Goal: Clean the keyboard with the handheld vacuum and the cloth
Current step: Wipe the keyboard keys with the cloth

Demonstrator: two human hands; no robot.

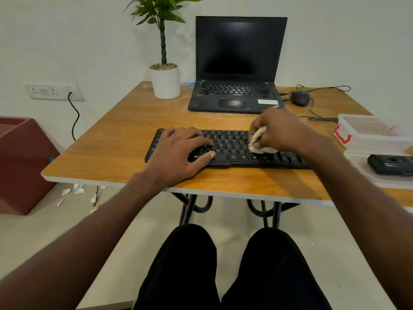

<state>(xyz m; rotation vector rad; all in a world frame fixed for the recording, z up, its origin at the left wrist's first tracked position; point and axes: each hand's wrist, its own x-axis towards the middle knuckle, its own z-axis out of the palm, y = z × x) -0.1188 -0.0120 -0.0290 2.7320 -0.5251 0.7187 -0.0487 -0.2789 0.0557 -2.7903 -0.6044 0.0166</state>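
A black keyboard (232,148) lies across the wooden table (125,139) in front of me. My left hand (178,153) rests flat on the keyboard's left half, fingers spread, holding it down. My right hand (281,130) is closed around a bunched cream cloth (260,142), which presses on the keys right of the middle. A black handheld vacuum (391,164) lies on a clear lid at the right edge, partly cut off by the frame.
An open black laptop (237,68) stands behind the keyboard, with a potted plant (165,79) to its left and a wired mouse (300,97) to its right. A clear plastic box (371,133) with a red latch sits at the right. My knees are under the table.
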